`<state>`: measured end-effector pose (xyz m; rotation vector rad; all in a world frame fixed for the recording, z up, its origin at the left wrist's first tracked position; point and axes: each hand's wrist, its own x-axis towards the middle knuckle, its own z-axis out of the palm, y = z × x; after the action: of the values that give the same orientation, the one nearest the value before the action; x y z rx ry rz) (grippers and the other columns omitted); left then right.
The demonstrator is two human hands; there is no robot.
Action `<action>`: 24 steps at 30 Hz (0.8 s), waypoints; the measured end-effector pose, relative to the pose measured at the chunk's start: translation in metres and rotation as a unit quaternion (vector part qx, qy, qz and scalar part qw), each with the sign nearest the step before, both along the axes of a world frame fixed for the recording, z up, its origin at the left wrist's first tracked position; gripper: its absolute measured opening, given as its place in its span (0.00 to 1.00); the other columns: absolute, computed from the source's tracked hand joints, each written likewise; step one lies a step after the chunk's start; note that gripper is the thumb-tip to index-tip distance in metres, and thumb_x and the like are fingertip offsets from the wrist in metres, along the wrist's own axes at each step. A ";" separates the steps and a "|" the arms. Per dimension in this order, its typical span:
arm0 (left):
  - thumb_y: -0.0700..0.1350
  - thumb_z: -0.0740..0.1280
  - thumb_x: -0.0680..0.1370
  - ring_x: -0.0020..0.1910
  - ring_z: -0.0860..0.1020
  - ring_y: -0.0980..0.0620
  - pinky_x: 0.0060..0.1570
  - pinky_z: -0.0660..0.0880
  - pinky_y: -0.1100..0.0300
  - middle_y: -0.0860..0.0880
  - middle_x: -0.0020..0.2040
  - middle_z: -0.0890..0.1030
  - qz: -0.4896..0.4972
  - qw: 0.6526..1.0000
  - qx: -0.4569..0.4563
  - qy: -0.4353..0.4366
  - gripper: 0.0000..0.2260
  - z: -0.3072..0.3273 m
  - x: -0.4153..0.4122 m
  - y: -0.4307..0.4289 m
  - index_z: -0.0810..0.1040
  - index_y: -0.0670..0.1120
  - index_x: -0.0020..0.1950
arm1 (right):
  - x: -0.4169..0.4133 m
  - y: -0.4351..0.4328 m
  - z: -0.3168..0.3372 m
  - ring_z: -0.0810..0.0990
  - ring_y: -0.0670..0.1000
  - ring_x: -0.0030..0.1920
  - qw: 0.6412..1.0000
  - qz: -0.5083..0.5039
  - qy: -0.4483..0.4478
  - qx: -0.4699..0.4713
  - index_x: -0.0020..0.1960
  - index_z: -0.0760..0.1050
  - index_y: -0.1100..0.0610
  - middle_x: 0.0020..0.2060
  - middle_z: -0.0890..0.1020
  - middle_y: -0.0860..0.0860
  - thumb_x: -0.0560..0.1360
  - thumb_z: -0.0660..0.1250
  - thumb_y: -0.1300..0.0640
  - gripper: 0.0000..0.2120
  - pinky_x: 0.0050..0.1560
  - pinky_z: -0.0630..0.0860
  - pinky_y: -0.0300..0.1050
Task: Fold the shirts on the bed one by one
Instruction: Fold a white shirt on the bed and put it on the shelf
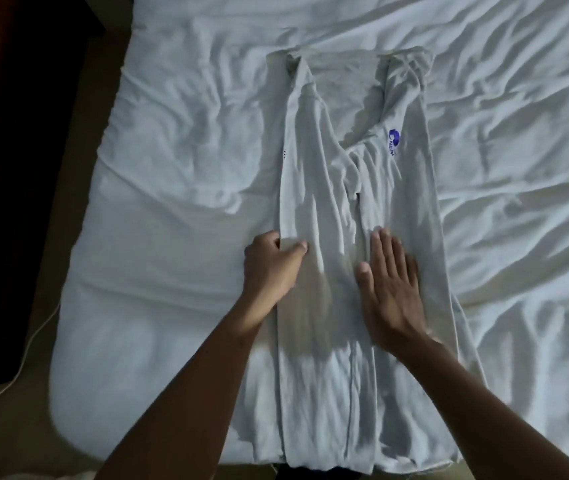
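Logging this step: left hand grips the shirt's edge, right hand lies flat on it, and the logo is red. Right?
No: the head view shows the logo is blue. The left hand does grip the edge of the shirt, and the right hand lies flat on it.
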<state>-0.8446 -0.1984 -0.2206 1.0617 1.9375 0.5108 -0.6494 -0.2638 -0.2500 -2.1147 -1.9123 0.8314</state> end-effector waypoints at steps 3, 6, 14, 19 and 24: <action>0.48 0.72 0.76 0.40 0.82 0.45 0.36 0.73 0.58 0.48 0.35 0.83 -0.035 0.998 0.039 0.022 0.11 0.005 0.001 0.009 0.80 0.41 0.40 | 0.000 -0.020 0.002 0.37 0.44 0.82 1.000 0.006 0.012 -0.008 0.85 0.40 0.48 0.84 0.42 0.44 0.83 0.35 0.37 0.33 0.81 0.35 0.45; 0.49 0.71 0.76 0.42 0.81 0.42 0.41 0.73 0.53 0.46 0.37 0.83 0.000 0.999 0.036 -0.003 0.12 0.008 -0.003 0.022 0.79 0.41 0.41 | 0.000 -0.031 0.004 0.41 0.44 0.83 1.000 0.007 0.028 0.008 0.85 0.45 0.49 0.84 0.46 0.44 0.83 0.36 0.37 0.33 0.82 0.40 0.48; 0.54 0.78 0.69 0.41 0.84 0.50 0.46 0.81 0.55 0.51 0.38 0.86 0.037 0.993 -0.069 -0.090 0.14 0.012 -0.018 -0.042 0.83 0.44 0.37 | -0.006 -0.051 0.037 0.77 0.52 0.54 0.987 -0.107 0.118 0.010 0.55 0.78 0.45 0.49 0.76 0.45 0.78 0.66 0.36 0.15 0.64 0.71 0.60; 0.45 0.76 0.73 0.42 0.86 0.49 0.51 0.84 0.46 0.48 0.39 0.87 0.011 0.997 -0.041 -0.066 0.07 0.008 -0.017 -0.055 0.87 0.41 0.44 | -0.017 -0.030 0.039 0.78 0.54 0.55 0.991 -0.102 0.067 -0.045 0.61 0.77 0.43 0.54 0.78 0.49 0.77 0.67 0.36 0.17 0.66 0.70 0.57; 0.46 0.77 0.74 0.37 0.82 0.50 0.39 0.76 0.57 0.49 0.33 0.83 -0.016 1.000 0.011 -0.014 0.13 0.001 -0.023 -0.034 0.81 0.37 0.39 | -0.020 0.002 0.032 0.82 0.59 0.52 0.969 -0.212 0.116 -0.040 0.47 0.79 0.51 0.44 0.83 0.52 0.78 0.68 0.45 0.10 0.59 0.77 0.58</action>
<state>-0.8674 -0.2324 -0.2195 1.0929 1.8923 0.5282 -0.6694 -0.2619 -0.2179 -2.2359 -1.2666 1.0145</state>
